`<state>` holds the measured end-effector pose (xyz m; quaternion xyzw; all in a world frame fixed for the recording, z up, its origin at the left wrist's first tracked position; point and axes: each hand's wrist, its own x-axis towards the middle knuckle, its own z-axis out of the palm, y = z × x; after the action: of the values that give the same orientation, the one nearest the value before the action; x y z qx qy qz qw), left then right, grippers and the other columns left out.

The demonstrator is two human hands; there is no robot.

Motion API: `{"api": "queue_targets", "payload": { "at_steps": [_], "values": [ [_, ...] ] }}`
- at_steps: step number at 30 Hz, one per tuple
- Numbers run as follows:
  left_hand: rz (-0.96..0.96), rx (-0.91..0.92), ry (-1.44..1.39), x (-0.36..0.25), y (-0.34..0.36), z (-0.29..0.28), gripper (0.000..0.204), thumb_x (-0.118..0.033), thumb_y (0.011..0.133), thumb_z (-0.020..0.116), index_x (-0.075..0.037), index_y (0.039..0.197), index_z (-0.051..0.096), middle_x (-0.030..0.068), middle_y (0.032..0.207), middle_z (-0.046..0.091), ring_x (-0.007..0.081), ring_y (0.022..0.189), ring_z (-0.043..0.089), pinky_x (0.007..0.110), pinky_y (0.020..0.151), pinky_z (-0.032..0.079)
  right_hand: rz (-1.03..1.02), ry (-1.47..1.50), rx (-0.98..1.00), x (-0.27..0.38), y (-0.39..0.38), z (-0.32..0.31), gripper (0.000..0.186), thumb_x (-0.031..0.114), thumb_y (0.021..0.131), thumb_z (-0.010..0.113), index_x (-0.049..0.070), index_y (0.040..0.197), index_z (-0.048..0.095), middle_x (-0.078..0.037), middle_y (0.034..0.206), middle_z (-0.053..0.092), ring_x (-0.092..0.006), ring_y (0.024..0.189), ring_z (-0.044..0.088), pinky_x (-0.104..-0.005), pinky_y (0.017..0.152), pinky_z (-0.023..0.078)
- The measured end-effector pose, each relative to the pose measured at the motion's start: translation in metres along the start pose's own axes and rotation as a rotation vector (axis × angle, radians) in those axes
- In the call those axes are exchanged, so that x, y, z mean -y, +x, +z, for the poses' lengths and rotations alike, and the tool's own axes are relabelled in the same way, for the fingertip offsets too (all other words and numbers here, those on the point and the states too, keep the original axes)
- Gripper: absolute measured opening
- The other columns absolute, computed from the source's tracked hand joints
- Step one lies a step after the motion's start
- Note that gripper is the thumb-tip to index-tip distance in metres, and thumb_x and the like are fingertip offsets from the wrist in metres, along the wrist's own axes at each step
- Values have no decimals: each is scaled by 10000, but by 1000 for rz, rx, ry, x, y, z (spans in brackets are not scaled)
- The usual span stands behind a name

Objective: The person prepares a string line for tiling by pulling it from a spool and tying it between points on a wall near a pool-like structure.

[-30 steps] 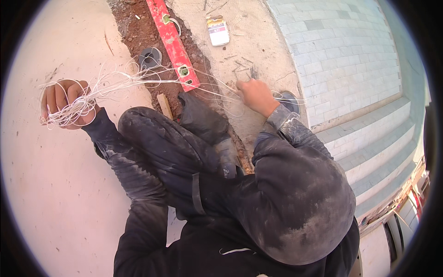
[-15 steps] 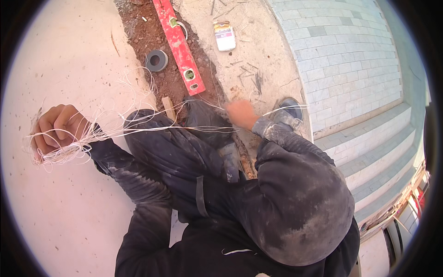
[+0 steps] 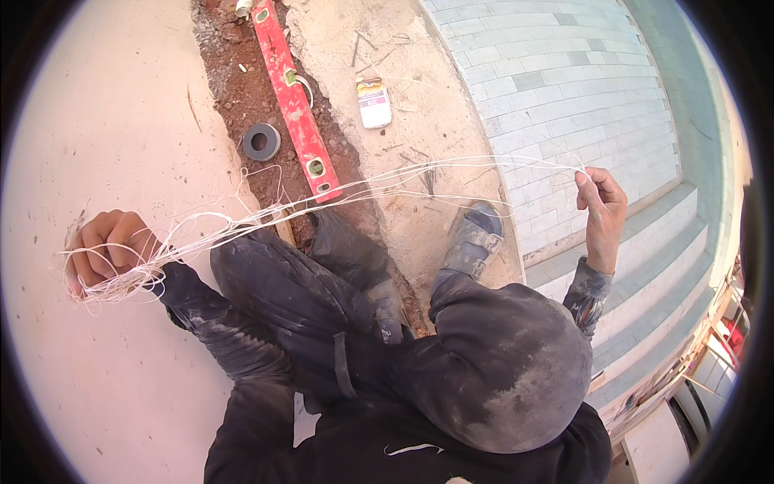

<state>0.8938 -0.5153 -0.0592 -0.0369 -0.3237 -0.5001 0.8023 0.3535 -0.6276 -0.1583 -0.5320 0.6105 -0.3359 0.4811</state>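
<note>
While the white string [image 3: 242,227] stretches between both hands, its strands pass in front of the red level's [image 3: 300,121] near end. Level lies along the reddish soil strip [image 3: 232,93]; grey ring-shaped roll [image 3: 273,143] to its left, white packet [image 3: 374,106] to its right. Left hand [image 3: 111,246]: fingers curled closed, loops bunched about them. Right hand [image 3: 601,202]: thumb and forefinger pinch the strands' other end, remaining fingers bent.

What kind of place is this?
It looks like a building site, probably outdoors. A scuffed red spirit level lies along a strip of bare reddish soil, and what look like loose nails are scattered on the ground beside it.
</note>
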Motion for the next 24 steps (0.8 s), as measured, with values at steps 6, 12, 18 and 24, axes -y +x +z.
{"api": "queue_targets", "payload": {
  "at_steps": [6, 12, 18, 24],
  "values": [
    [-96, -105, -3, 4, 10, -7, 102, -129, 724, 740, -129, 649, 671, -16, 542, 521, 94, 508, 442, 242, 399, 319, -87, 658, -172, -4, -17, -93, 156, 150, 930, 621, 21, 1019, 623, -45, 912, 599, -120, 818, 532, -280, 739, 429],
    [-138, -191, 51, 15, 21, -18, 188, -213, 887, 653, -119, 795, 518, -48, 722, 441, 115, 631, 362, 310, 609, 303, -141, 616, -325, 12, -23, -127, 173, 141, 948, 589, 22, 1070, 618, -74, 1024, 626, -158, 915, 572, -325, 846, 458],
    [-299, -620, 922, 22, 21, -46, 175, -237, 953, 597, -73, 996, 555, -40, 796, 497, 77, 674, 437, 237, 605, 367, -300, 575, -360, 42, -30, -167, 168, 130, 953, 580, 8, 1060, 622, -72, 1021, 642, -154, 877, 584, -295, 827, 457],
    [-653, -737, 1524, 24, -4, -143, 194, -277, 913, 658, -93, 893, 601, -37, 692, 516, 50, 616, 487, 187, 503, 360, -321, -78, -591, 96, -23, -160, 214, 200, 921, 647, 1, 993, 674, -65, 934, 670, -139, 875, 591, -269, 817, 456]
  ]
}}
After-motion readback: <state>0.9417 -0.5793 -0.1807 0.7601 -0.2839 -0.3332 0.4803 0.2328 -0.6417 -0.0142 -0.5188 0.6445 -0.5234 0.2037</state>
